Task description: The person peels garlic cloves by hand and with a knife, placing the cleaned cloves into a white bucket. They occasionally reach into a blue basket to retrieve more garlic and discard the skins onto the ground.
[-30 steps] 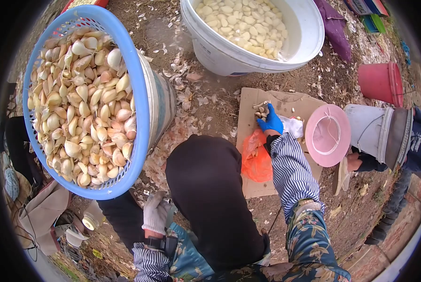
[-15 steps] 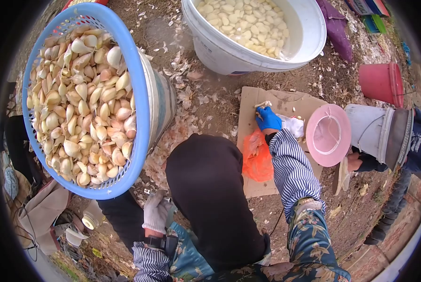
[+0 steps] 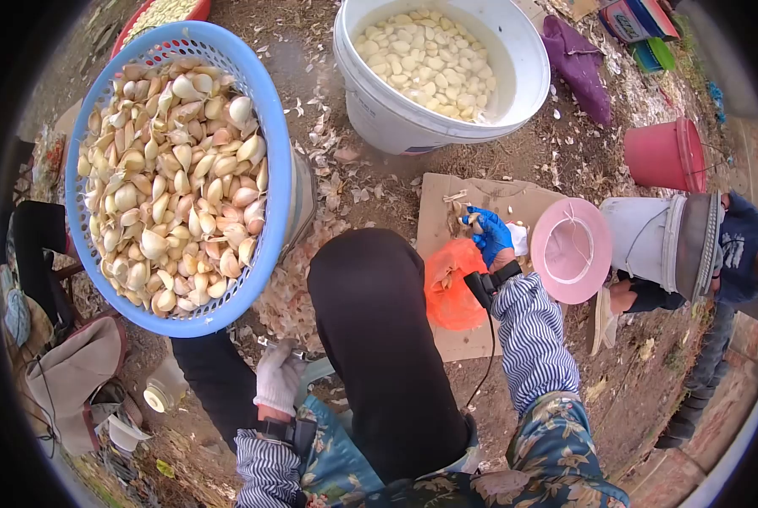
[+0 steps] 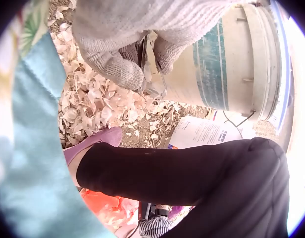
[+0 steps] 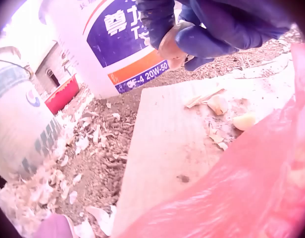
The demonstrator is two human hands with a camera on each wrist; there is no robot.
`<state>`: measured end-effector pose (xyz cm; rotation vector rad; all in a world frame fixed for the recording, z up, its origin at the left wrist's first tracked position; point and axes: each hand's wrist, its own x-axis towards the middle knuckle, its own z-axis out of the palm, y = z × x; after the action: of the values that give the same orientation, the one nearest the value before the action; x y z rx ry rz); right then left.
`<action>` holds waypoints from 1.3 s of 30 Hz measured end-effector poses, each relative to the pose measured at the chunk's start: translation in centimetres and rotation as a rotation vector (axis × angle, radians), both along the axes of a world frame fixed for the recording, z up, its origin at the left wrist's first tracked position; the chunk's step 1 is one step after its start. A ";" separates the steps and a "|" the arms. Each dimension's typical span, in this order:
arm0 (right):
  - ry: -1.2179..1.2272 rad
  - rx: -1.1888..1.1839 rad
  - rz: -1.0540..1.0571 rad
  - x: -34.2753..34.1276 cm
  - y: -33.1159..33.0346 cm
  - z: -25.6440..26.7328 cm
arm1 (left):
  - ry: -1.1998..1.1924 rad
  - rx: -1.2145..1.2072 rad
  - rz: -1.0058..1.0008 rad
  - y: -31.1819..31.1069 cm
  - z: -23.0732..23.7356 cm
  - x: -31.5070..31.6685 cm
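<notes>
My left hand (image 3: 279, 378), in a whitish knitted glove, pinches a small metal tool (image 4: 153, 89) beside my black-trousered knee. In a blue glove, my right hand (image 3: 490, 235) is above the cardboard (image 3: 446, 188), next to the orange-red plastic bag (image 3: 457, 292). The right wrist view shows its fingers curled round garlic (image 5: 171, 48). Loose garlic pieces (image 5: 218, 104) and a peeled clove (image 5: 244, 121) lie on the cardboard below it. A blue basket (image 3: 279, 169) heaped with unpeeled cloves stands at the left, on a bucket.
A white bucket (image 3: 379, 127) holds peeled cloves in water. The pink hat (image 3: 572, 251), grey-white bucket (image 3: 641, 233) and red bucket (image 3: 662, 157) are on the right, near another person (image 3: 744, 245). Garlic skins (image 4: 88, 106) litter the ground.
My right hand has drawn back slightly towards me and turned, with garlic now in its fingers. The head view has shifted a little. The left hand stays beside the knee with the tool.
</notes>
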<state>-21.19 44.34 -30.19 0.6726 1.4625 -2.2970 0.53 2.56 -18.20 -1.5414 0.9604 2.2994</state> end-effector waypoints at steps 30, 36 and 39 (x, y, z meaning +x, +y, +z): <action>0.362 -0.710 0.382 14.9 -18.4 30.3 | 0.659 -0.466 -0.258 1.9 17.4 5.4; 0.337 -0.747 0.371 16.4 -19.1 30.5 | 0.675 -0.420 -0.245 2.0 18.1 5.7; 0.346 -0.602 0.420 16.8 -19.2 30.7 | 0.691 -0.396 -0.198 1.9 19.2 5.8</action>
<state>-4.42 25.11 0.47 -0.1930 0.8288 -2.3815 6.30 4.44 0.97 -0.6653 1.7227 2.6361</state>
